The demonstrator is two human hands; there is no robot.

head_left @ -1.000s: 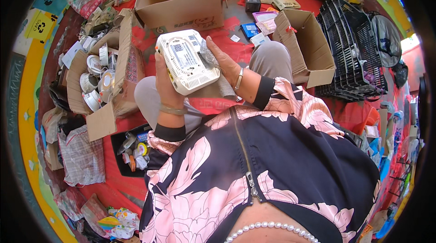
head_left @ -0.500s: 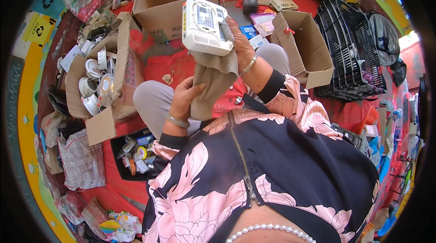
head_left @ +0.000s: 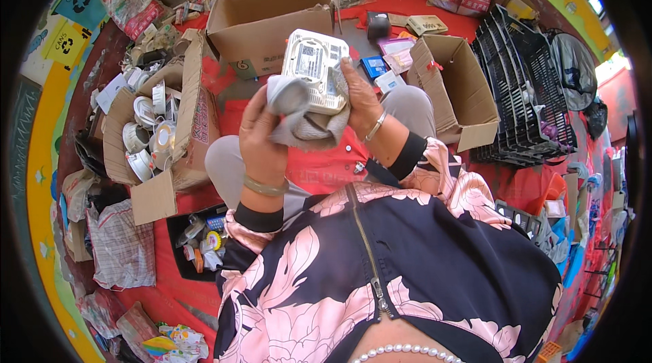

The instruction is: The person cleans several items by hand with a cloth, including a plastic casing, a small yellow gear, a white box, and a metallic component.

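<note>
A white plastic electronic device point(head_left: 314, 64) with rounded corners, vents and a printed label is held up over my lap. My right hand point(head_left: 362, 95) grips its right edge, with part of a grey-beige cloth point(head_left: 309, 131) between hand and case. My left hand point(head_left: 263, 133) has its fingers closed on the bunched cloth at the device's lower left corner. The cloth hangs under the device, and one raised fold near my left fingers is blurred by motion. The label side faces up toward me.
At the left, a cardboard box point(head_left: 193, 125) holds several round white fixtures. A larger open box point(head_left: 272, 50) stands ahead, another carton point(head_left: 455, 88) at the right beside stacked black crates point(head_left: 519, 91). A black bin point(head_left: 197, 247) of small items sits by my left knee.
The device has moved a little right and lower, nearer me. My left hand has risen from the cloth's hanging end to the device's lower left corner, bunching the cloth.
</note>
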